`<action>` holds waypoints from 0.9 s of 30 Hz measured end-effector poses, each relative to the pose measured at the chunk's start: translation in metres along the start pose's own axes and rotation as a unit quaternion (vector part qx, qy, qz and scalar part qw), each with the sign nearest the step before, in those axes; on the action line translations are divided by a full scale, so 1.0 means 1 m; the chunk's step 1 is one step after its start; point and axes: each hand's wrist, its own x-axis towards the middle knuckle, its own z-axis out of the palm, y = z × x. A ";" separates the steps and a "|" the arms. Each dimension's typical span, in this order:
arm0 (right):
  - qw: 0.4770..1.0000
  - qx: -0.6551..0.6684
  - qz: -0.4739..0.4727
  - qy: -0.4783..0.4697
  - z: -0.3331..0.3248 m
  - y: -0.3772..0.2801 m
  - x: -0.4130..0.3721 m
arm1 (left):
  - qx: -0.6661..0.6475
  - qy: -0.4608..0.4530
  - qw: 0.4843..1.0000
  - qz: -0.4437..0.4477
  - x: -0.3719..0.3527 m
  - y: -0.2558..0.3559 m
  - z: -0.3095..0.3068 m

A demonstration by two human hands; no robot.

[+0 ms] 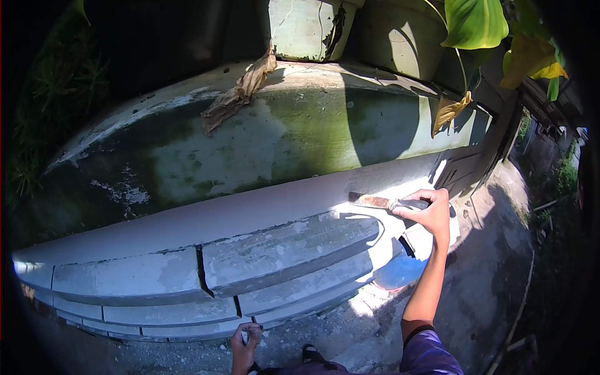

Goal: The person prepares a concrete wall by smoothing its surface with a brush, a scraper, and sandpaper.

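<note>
My right hand grips the dark handle of a scraper with a rusty blade. The blade lies against the sunlit part of the wall, just above the grey block-patterned ledge. Low in the view, my left hand is closed beside the bottom courses of blocks. What its curled fingers hold, if anything, cannot be made out.
Planters stand on a mossy ledge above, with dry leaves and a green leaf hanging over. A round blue object sits below my right hand. Sunlit ground runs along the right.
</note>
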 end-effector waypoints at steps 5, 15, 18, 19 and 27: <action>0.999 -0.032 0.025 -0.004 0.008 -0.013 0.010 | 0.016 0.008 0.999 0.043 -0.005 -0.006 -0.005; 0.999 0.010 0.031 0.010 -0.001 -0.011 0.013 | 0.080 0.018 0.996 0.043 -0.006 -0.016 -0.023; 0.999 0.018 0.036 0.015 -0.008 -0.002 0.010 | 0.057 0.018 0.996 0.065 -0.010 -0.009 -0.019; 0.999 0.022 0.043 0.020 -0.013 0.002 0.007 | 0.056 0.020 0.994 0.089 -0.010 -0.007 -0.018; 1.000 -0.004 0.027 0.002 -0.007 -0.006 0.016 | 0.063 0.010 0.997 0.034 -0.009 -0.020 -0.022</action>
